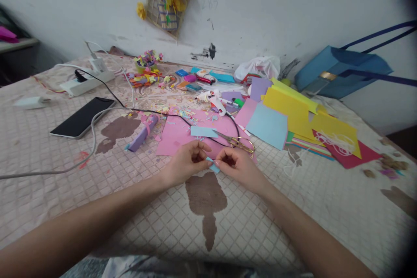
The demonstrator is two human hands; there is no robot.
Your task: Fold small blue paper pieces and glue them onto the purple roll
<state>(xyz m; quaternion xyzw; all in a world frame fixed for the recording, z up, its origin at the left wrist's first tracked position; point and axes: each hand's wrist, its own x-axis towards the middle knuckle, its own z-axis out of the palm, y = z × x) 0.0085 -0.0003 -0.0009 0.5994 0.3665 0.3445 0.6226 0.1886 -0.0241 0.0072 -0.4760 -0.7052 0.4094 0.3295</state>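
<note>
Between my two hands is a small piece of light blue paper, partly hidden by the fingers. My left hand pinches its left side between thumb and forefinger. On the other side, my right hand grips the paper with its fingertips. Just beyond the hands, a light blue paper strip lies on a pink sheet. Scissors with gold handles rest beside that strip, their blades pointing left over its end.
A purple paper roll and a phone lie to the left, near a power strip with cables. Behind are a glue gun and paper scraps. Coloured sheets and a blue bag occupy the right.
</note>
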